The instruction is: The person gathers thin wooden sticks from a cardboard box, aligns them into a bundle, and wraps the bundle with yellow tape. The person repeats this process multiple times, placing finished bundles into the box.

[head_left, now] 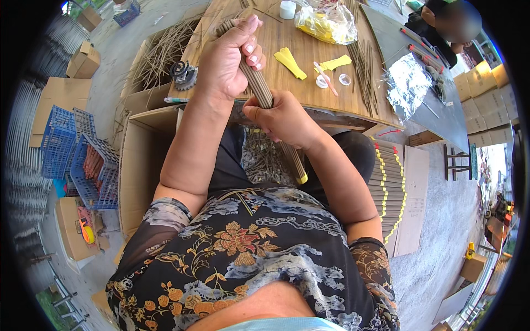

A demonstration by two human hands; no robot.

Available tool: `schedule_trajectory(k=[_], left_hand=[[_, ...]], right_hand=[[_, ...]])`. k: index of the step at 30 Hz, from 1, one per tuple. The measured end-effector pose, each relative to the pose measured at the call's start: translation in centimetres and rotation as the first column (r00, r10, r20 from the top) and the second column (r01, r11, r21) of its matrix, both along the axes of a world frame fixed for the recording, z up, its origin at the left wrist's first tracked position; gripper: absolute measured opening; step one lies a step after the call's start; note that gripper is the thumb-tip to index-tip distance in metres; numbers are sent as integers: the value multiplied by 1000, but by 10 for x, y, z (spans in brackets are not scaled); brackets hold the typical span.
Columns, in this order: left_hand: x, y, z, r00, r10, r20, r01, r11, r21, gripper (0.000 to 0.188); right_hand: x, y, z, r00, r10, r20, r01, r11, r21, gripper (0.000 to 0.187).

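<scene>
A bundle of thin brown sticks (258,87), like incense sticks, slants across the table's near edge in front of me. My left hand (227,62) is wrapped round its upper part, thumb lying along the top. Lower down, the fingers and thumb of my right hand (288,118) close round the same bundle. The bundle's bottom end has a yellow band (301,179) and hangs over my lap. Yellow strips (290,63) lie on the wooden table (265,39) just beyond my hands, beside small clear round lids (345,79) and a thin pinkish tool (326,79).
Loose sticks fill a carton (160,60) at left; others lie on the table's right side. A plastic bag with yellow contents (327,22) sits at the back. Banded stick bundles (389,182) are stacked at my right. Blue crates (96,171) stand left. Another person (441,27) sits far right.
</scene>
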State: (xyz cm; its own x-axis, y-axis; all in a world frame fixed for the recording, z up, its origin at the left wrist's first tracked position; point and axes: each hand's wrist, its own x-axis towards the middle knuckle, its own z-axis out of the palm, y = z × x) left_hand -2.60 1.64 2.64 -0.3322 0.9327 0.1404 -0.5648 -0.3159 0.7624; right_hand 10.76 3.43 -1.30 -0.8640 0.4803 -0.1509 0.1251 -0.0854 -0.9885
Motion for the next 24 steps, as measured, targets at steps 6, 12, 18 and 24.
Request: schedule_trajectory(k=[6,12,18,24], left_hand=[[-2,7,6,999,39,-25,-40,998,-55,21],[-9,2,8,995,-97,-5,97,993,60,19],[1,7,6,985,159,-62,-161,987,-21,12],[11,2,3,990,119,-71,-117,993,29,9]], right_hand=[[-1,6,-12,998,-65,-19,67,994,91,11],[3,3,-6,999,30,17,-31,1000,7,16],[-3,10,-26,981,-191,-12,180,900,398,21],[-2,16,-9,1000,-25,0,23,931,364,16]])
